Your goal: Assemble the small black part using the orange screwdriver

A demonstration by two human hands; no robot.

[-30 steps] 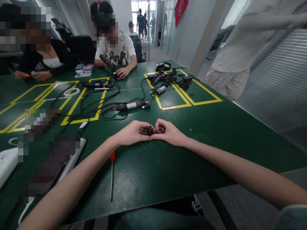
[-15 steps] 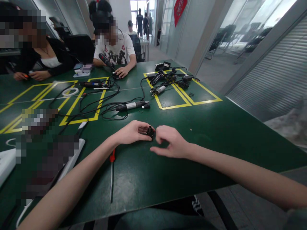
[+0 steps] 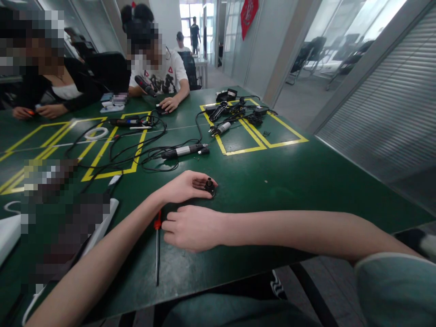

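Observation:
My left hand (image 3: 184, 187) rests on the green table, its fingers and thumb closed around a small black part (image 3: 210, 185) with a round collar standing up from a wider base. What exactly the part is, I cannot make out. My right hand (image 3: 190, 227) is just right of a screwdriver (image 3: 157, 225) with a red handle and a long metal shaft, which lies pointing toward the table's near edge. The right fingers are loosely bent with small gaps between them and reach toward the handle without gripping it; the thumb is hidden.
Ahead lie a silver and black electric screwdriver (image 3: 184, 151) with looped cable, and a heap of black tools and cords (image 3: 235, 111) inside yellow tape outlines. A white power strip (image 3: 102, 222) is on the left. Across the table, a person in a white shirt (image 3: 160, 75) handles a tool.
My right hand has moved left and nearer to me, from beside the black part to the screwdriver handle. The left hand keeps its hold. The view has shifted slightly.

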